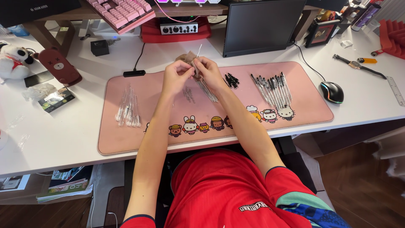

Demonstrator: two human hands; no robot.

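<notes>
My left hand (pixel 176 76) and my right hand (pixel 207 71) meet above the middle of a pink desk mat (pixel 126 139). Together they pinch a thin clear pen part (pixel 198 51) that sticks up between the fingers. Just below the hands lie a bundle of thin ink refills (pixel 207 90) and a few small springs (pixel 188 94). A pile of clear pen barrels (pixel 128 107) rests on the mat's left side. A row of assembled pens (pixel 273 89) lies on the right, with several black caps (pixel 231 80) beside it.
A dark monitor (pixel 261 25) stands behind the mat, a black mouse (pixel 331 91) to its right. A pink keyboard (pixel 122 12), an audio box (pixel 179 28), plush toys (pixel 14 59), a wristwatch (pixel 356 65) and a ruler (pixel 395 89) crowd the white desk.
</notes>
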